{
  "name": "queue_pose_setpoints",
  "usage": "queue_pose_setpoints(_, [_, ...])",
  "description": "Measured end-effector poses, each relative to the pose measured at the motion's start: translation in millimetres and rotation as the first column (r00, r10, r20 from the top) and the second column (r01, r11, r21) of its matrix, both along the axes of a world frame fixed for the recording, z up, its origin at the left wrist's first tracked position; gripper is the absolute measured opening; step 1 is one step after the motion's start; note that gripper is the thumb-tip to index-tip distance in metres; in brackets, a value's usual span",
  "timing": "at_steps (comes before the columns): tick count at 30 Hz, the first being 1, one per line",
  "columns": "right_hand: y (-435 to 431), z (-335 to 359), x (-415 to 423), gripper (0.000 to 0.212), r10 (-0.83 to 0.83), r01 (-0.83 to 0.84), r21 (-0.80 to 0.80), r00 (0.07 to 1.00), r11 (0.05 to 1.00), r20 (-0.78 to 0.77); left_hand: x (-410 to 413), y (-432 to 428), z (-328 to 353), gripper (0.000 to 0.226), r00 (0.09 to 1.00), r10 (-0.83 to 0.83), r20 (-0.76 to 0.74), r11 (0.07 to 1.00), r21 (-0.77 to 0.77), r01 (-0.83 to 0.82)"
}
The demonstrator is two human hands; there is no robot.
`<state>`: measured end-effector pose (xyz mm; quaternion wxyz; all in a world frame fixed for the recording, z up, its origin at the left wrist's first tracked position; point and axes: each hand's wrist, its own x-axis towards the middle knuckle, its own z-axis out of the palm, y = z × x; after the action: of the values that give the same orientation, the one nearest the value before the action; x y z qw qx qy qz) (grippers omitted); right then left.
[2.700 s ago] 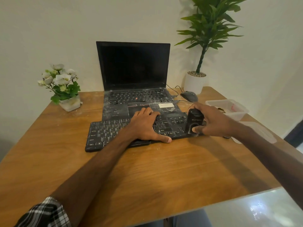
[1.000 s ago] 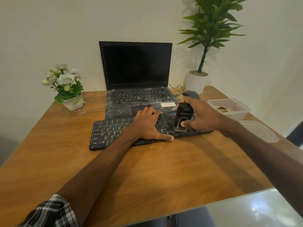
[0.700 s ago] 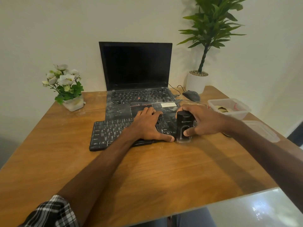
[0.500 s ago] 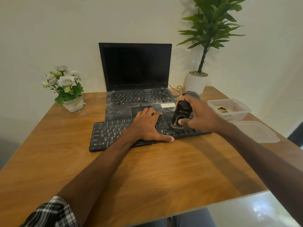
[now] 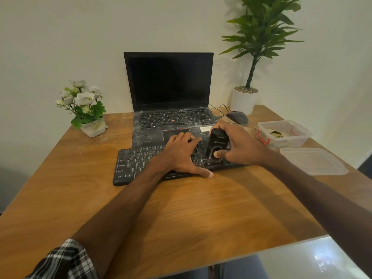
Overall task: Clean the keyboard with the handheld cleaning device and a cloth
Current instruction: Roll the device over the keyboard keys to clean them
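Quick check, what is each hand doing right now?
Left hand: open, flat on the external keyboard, holding nothing.
Right hand: closed around the black handheld cleaning device, standing on the keys.

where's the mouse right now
In the head view the mouse sits at the back right of the desk, just right of the laptop and in front of the white plant pot.

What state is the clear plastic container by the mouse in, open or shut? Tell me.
Open. The container has no lid on it; its lid lies flat on the table just in front.
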<state>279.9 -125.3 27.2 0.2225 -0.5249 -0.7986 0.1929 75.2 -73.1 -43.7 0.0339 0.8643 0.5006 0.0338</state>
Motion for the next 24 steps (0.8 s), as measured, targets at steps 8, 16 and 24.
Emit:
queue_pose_setpoints(8, [-6.8,11.1,11.1,0.059,0.082,-0.068,-0.117,0.989,0.991,0.124,-0.8,-2.0,0.0,0.144,1.000,-0.011,0.006,1.000,0.013,0.011])
queue_pose_setpoints(16, [1.2,-1.5,-5.3,0.067,-0.091,0.097,0.046,0.988,0.994,-0.122,-42.7,-17.8,9.4,0.142,0.999,0.042,0.015,0.998,-0.039,-0.041])
queue_pose_setpoints(24, [7.1,-12.7,-32.2,0.056,-0.065,0.060,0.087,0.997,0.994,0.052,-103.3,-43.4,3.1,0.143,0.992,0.130,-0.006,0.991,0.022,-0.130])
